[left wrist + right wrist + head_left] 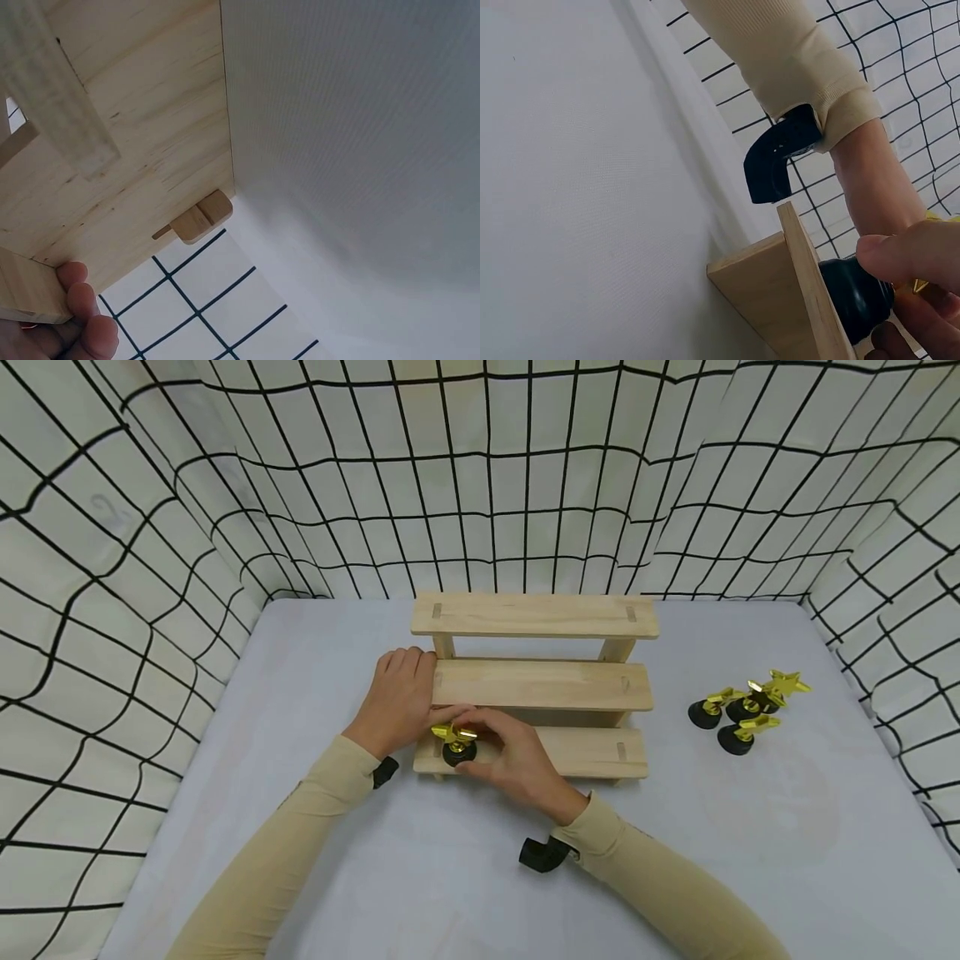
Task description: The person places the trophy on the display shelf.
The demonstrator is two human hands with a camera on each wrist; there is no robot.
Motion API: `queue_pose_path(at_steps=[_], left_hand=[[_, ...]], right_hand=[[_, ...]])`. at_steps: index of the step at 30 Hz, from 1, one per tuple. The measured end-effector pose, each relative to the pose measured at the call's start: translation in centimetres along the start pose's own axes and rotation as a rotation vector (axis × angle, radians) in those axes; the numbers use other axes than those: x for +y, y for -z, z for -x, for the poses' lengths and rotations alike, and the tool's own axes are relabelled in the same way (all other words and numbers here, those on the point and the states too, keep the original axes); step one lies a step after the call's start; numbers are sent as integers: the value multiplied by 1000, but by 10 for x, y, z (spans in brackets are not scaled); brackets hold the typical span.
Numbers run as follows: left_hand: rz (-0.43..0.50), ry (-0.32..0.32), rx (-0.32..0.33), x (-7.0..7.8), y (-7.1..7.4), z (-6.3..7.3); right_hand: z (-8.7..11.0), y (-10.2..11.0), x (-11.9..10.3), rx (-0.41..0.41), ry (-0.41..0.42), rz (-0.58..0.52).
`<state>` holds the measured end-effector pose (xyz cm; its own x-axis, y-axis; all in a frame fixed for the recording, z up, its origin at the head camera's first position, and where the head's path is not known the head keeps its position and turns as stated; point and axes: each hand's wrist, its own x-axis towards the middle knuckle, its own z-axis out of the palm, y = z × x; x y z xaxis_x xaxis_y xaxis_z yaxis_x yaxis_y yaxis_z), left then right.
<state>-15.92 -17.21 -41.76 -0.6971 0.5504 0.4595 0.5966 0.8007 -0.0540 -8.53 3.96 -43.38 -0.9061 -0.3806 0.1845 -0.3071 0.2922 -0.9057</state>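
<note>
A three-tier wooden shelf stand [543, 685] stands on the table in the head view. My left hand [397, 693] grips the left end of its middle tier; in the left wrist view the fingertips [90, 307] curl under the board. At the left end of the bottom tier is a small gold star trophy [459, 753] with a black round base. My right hand [517, 760] holds this trophy between thumb and fingers. The right wrist view shows its black base [853, 296] right at the board, with the thumb [900, 256] against it; the star is mostly hidden there.
Several more gold star trophies [737, 742] sit grouped on the white tabletop [772, 818], right of the stand. Black grid netting [525, 485] over white walls encloses the table at the back and both sides. A black wrist mount [545, 854] shows at the right cuff.
</note>
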Motion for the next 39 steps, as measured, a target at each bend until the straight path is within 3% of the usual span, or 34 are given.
queue_pose_path(at_steps=[6, 23, 31, 39], left_hand=[[12, 9, -10, 2, 0, 0], [37, 51, -95, 1, 1, 2], [45, 73, -112, 1, 2, 4], [35, 63, -116, 3, 3, -1]], right_hand=[[9, 8, 2, -13, 13, 140], [36, 45, 3, 82, 63, 170], [44, 68, 3, 170, 158, 116], [48, 100, 9, 279, 261, 173]])
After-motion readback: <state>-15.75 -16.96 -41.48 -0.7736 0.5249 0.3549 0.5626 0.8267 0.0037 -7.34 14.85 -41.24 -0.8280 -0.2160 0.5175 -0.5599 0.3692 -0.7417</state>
